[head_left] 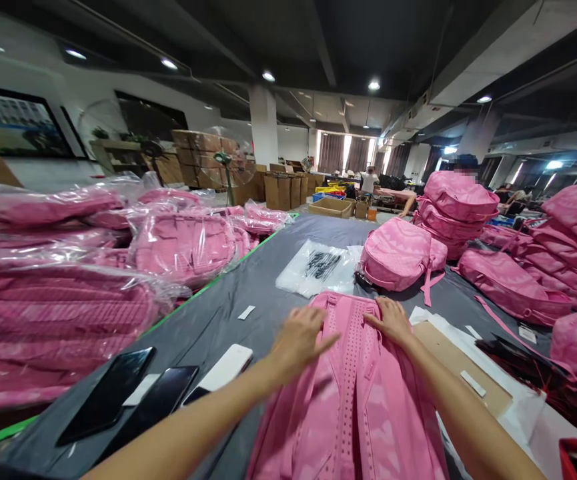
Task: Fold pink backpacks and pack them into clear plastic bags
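A pink backpack (351,400) lies in front of me, its dotted back panel and shoulder straps facing up. My left hand (298,343) is over its upper left side, thumb stretched away from the fingers; motion smears it a little, and it holds nothing. At the top right corner, my right hand (392,321) has its fingers over the backpack's edge and its thumb on the panel. Just beyond the backpack's top is a stack of clear plastic bags (313,267) with black print. Another pink backpack (398,253) rests to the right of those bags.
Plastic-wrapped pink backpacks (183,247) are heaped on the left. More unwrapped backpacks (563,253) are piled on the right. Dark phones (111,390) and a white box (225,368) lie on the grey table (218,300). Brown cardboard (461,363) sits on white sheets. A person works behind a stack.
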### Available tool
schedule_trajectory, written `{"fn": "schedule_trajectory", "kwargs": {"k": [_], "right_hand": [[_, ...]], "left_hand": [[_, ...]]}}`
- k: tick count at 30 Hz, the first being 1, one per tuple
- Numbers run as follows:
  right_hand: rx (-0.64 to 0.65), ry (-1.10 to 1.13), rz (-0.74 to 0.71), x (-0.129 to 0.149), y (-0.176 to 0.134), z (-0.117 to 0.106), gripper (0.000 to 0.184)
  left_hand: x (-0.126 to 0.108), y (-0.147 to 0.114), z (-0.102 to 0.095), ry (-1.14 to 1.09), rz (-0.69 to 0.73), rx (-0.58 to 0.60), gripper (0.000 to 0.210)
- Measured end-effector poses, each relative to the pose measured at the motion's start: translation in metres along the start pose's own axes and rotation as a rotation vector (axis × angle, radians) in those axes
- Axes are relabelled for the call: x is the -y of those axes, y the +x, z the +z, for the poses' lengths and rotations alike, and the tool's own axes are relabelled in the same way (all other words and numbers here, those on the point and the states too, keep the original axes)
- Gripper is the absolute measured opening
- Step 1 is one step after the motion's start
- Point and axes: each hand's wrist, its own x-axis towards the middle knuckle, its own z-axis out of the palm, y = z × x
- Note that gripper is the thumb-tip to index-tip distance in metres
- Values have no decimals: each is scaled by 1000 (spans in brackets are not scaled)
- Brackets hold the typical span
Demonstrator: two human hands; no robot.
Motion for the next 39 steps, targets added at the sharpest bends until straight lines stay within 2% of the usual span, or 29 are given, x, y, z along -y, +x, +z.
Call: {"fn": "schedule_trajectory", "kwargs": {"k": [2,4,6,8,12,16,19,22,25,30,33,36,39], "right_hand": [[5,-18,-33,-5,-4,2,58],[7,-8,-71,-10,-8,3,54],[10,31,-99,-17,-12,5,53],[17,80,-110,-23,-14,7,51],[6,110,-122,-20,-19,9,51],[-20,57,-161,4,-34,2,51],[-11,24,-195,19,-54,-5,49],[-17,54,-208,22,-75,-8,40],[-64,114,-259,19,-87,-2,33],[-232,154,-328,16,-93,14,25],[-264,173,-363,15,-103,19,23],[-189,162,-344,13,-114,17,25],[6,116,-234,12,-107,11,28]], "left_hand": [[28,52,4,-43,-149,-33,49],[47,90,21,-68,-178,-13,50],[54,109,42,-79,-127,19,43],[53,113,58,-81,-55,30,38],[48,93,65,-71,41,-2,36],[55,63,68,-15,89,-94,38],[62,36,85,92,122,-234,43],[68,12,105,190,153,-353,42],[69,3,114,240,168,-407,39],[61,16,99,319,248,-328,29],[59,9,92,336,287,-271,25],[64,-12,97,328,272,-177,22],[73,-18,103,295,219,-31,16]]}}
